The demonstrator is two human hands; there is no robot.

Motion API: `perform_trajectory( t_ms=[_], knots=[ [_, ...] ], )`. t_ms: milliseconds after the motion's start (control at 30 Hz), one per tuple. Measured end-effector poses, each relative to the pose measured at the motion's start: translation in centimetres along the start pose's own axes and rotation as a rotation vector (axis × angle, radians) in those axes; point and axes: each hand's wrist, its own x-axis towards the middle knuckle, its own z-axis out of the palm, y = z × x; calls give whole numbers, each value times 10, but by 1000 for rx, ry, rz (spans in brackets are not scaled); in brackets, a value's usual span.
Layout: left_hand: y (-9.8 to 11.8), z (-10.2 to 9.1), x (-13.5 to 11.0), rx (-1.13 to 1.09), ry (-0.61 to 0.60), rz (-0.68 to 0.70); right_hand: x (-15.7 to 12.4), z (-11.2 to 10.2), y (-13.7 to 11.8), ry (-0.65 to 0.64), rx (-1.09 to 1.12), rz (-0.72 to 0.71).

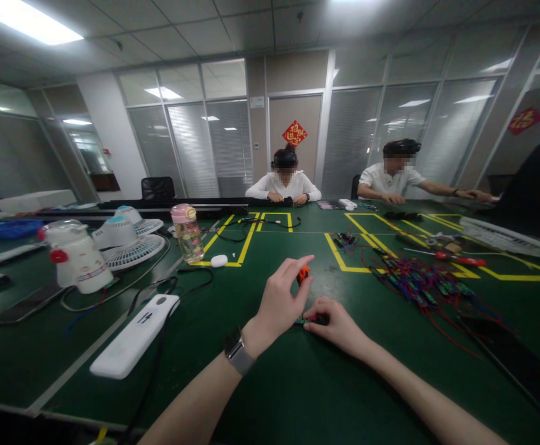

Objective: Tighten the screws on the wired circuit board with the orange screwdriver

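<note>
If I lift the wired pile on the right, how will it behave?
The wired pile likely sags, its thin red and blue wires sprawling in loose curves. It probably snags too, since they overlap and tangle. Likely light for its spread, being mostly thin wire.

Holding an orange piece (304, 273) in the left hand (282, 288), pinching a small green part (301, 321) with the right hand (337, 322) at the green desk (288, 392), left of tangled wires (421, 283) and a red-handled screwdriver (467, 259).
</note>
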Motion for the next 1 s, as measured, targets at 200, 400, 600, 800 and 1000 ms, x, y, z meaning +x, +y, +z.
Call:
perform_trajectory(
  t_ms=[200, 400, 600, 800, 1000],
  knots=[
    [1, -1, -2, 25, 8, -16, 0, 0, 0, -1, -6, -7],
    [4, -1, -2, -3, -10, 9, 1, 1, 2, -7, -12, -6],
    [3, 0, -3, 17, 5, 20, 1, 1, 2, -11, 0, -24],
    [2, -1, -2, 14, 35, 17, 1, 0, 0, -4, 1, -21],
    [1, -1, -1, 8, 22, 5, 0, 0, 1, -14, -4, -18]
  ],
)
